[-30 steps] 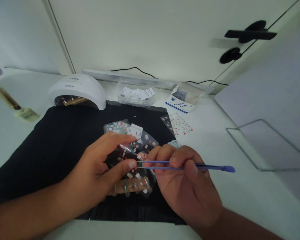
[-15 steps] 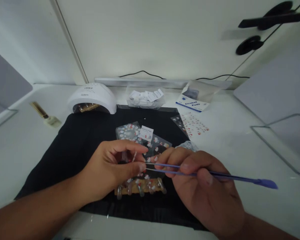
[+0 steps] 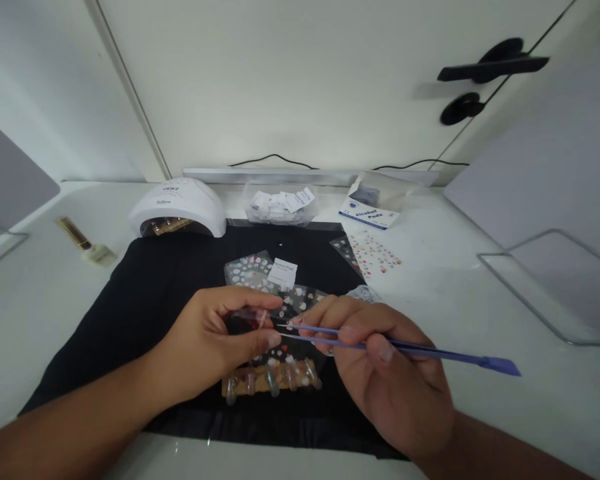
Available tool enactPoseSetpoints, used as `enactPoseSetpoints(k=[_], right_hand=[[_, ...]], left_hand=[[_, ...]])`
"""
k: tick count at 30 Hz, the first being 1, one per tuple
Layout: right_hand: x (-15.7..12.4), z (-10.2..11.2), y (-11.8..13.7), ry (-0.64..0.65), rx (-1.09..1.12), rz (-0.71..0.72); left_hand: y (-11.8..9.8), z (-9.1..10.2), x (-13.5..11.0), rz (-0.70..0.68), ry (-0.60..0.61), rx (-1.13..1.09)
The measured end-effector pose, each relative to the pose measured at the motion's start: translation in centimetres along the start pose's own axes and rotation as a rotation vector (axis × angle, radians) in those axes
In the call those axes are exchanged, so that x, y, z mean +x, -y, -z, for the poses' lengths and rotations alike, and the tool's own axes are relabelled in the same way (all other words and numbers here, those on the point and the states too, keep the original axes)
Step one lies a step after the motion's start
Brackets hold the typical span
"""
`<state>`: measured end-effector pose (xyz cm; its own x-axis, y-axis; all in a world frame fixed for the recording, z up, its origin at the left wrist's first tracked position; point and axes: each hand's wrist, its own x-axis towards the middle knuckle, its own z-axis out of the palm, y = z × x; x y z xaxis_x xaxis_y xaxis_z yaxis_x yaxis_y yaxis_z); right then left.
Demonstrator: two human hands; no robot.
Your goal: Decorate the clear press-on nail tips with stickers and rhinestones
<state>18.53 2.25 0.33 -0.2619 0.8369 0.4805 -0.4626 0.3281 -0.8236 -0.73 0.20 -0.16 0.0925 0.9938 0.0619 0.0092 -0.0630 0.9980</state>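
My left hand (image 3: pixel 215 343) pinches a clear sticker sheet (image 3: pixel 253 319) between thumb and fingers, just above the black mat (image 3: pixel 145 293). My right hand (image 3: pixel 385 373) grips blue tweezers (image 3: pixel 405 348), whose tips reach the sheet at my left thumb. Below both hands lies a wooden strip with several clear nail tips (image 3: pixel 273 380). More sticker sheets (image 3: pixel 253 270) and a small white packet (image 3: pixel 283 273) lie on the mat behind my hands.
A white nail lamp (image 3: pixel 180 207) stands at the mat's back left. A bag of white packets (image 3: pixel 280 203), an alcohol pads box (image 3: pixel 367 212), a sticker sheet (image 3: pixel 375 253) and a gold-capped bottle (image 3: pixel 85 243) lie around. Wire stands (image 3: pixel 545 293) flank the table.
The view shifted slightly. Both hands stay together over the mat; the tweezers' tips remain at the sheet in my left fingers.
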Motion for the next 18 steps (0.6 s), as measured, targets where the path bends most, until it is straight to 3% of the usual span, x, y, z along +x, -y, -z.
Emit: enactPoseSetpoints(k=[3, 4, 6, 8, 11, 13, 16, 18], right_hand=[[0.6, 0.6, 0.0, -0.074, 0.036, 0.006], [0.9, 1.0, 0.0, -0.104, 0.039, 0.002], [1.7, 2.0, 0.1, -0.197, 0.033, 0.031], [2.6, 3.1, 0.2, -0.243, 0.038, 0.066], [3.6, 4.3, 0.3, -0.294, 0.056, 0.097], [3.9, 4.7, 0.2, -0.315, 0.074, 0.101], [4.1, 5.0, 0.0, -0.328, 0.095, 0.089], [4.1, 5.1, -0.1, -0.334, 0.098, 0.070]], left_hand=[[0.0, 1.6, 0.6, -0.080, -0.102, 0.135], [-0.2, 2.7, 1.0, -0.128, -0.257, 0.353], [-0.8, 5.6, 1.9, -0.086, -0.425, 0.527], [-1.2, 9.1, 2.7, 0.039, -0.504, 0.685], [-0.8, 13.3, 3.7, 0.278, -0.496, 0.881], [0.3, 14.7, 4.3, 0.360, -0.486, 0.976], [2.2, 15.3, 5.4, 0.367, -0.482, 1.078], [3.0, 15.3, 6.1, 0.297, -0.469, 1.117]])
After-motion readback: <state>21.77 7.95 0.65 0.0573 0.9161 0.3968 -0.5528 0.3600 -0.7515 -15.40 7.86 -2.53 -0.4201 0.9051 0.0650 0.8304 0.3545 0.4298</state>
